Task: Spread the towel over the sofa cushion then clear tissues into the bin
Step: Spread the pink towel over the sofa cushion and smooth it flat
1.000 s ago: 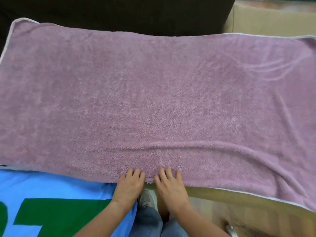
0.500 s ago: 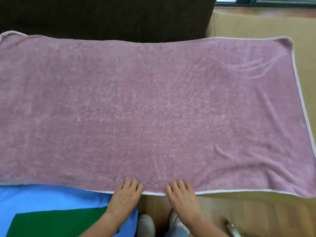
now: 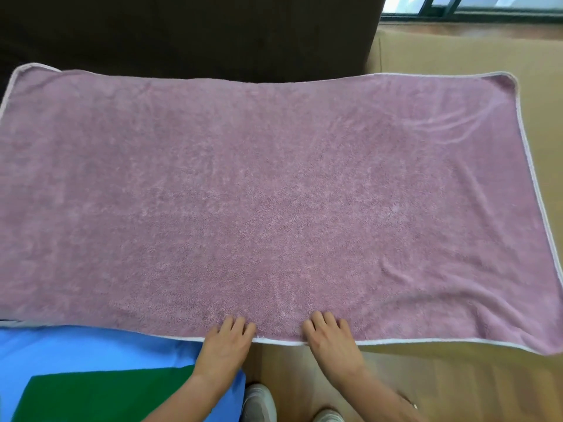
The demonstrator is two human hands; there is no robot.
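Observation:
A mauve towel (image 3: 274,193) with a pale hem lies spread flat over the tan sofa cushion (image 3: 441,53) and fills most of the view. Its right end shows a few faint creases. My left hand (image 3: 227,342) and my right hand (image 3: 330,341) rest palm down on the towel's near hem, a hand's width apart, fingers flat on the cloth and gripping nothing. No tissues and no bin are in view.
A dark brown sofa back (image 3: 182,35) rises behind the towel. A blue cloth with a green patch (image 3: 91,370) lies at the lower left. My shoes (image 3: 259,403) stand on the wooden floor (image 3: 457,388). A window frame (image 3: 472,7) is at the top right.
My hands have slid apart along the near hem. The long wrinkle near that edge has flattened. The view has pulled back, so the towel's right end and far corners now show.

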